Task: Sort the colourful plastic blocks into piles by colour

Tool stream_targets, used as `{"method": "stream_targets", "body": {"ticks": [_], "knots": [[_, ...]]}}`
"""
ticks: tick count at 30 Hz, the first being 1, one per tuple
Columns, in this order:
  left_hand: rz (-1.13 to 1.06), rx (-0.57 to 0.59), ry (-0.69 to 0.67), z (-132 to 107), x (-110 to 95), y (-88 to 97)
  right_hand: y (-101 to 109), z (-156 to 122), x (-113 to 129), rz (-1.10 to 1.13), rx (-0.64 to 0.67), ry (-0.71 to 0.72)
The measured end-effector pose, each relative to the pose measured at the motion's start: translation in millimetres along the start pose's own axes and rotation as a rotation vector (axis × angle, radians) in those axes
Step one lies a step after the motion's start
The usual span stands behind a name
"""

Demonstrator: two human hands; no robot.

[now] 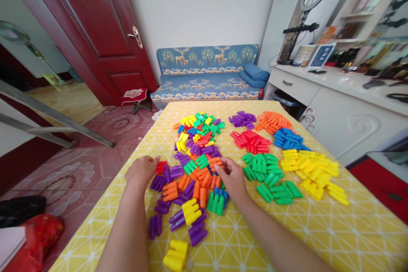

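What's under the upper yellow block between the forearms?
Purple blocks show at the left and right edges of that yellow block. How far they run beneath it, and anything else under its middle, is covered.

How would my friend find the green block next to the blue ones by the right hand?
On the yellow cloth, find the mixed pile just left of the right hand. At its near right side lies a green block. Blue blocks lie right behind it, and it's nearer the person than that pile's other green ones.
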State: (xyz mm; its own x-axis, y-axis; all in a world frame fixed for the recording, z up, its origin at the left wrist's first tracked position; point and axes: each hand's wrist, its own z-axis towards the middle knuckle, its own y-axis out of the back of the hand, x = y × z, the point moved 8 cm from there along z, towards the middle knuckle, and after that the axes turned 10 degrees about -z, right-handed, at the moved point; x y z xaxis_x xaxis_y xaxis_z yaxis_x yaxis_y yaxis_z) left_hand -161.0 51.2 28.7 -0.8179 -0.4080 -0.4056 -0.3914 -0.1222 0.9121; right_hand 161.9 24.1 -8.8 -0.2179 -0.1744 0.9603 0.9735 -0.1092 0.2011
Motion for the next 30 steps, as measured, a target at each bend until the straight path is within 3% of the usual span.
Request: {"method": "stream_targets", "body": {"ticks": [2,4,8,11,15,18,21,24,27,30], "knots": [[-0.011,0.052,-0.031,1,-2,-10.6,0,0,0,-0.014,-0.005,0.001],[-0.117,0.092,-0.122,-2,-18,-22.3,-1,1,0,-0.02,-0.005,0.006],[-0.605,0.184,-0.225,-12,-50,-37.7,-1,1,-2,-0.017,-0.001,0.015],[-1.014,0.367,-0.223,-23,-69,-47.7,-2,1,0,-0.012,0.001,0.015],[-1.228,0.536,-0.332,-42,-95,-46.2,-1,1,3,-0.003,-0.005,0.02],[-1.25,0.531,-0.457,-52,-109,-38.5,-1,1,2,-0.009,0.0,0.016],[-1.202,0.368,-0.576,-54,-114,-29.5,0,1,-2,-0.028,-0.018,0.017],[-0.919,0.239,-0.729,-57,-119,-33.9,2,2,-3,-0.029,-0.035,0.023],[-0.564,0.197,-0.858,-62,-124,-51.5,3,2,-4,-0.013,-0.053,0.01],[-0.39,0.159,-0.901,-61,-123,-63.6,4,1,-4,0.016,-0.061,-0.021]]}}
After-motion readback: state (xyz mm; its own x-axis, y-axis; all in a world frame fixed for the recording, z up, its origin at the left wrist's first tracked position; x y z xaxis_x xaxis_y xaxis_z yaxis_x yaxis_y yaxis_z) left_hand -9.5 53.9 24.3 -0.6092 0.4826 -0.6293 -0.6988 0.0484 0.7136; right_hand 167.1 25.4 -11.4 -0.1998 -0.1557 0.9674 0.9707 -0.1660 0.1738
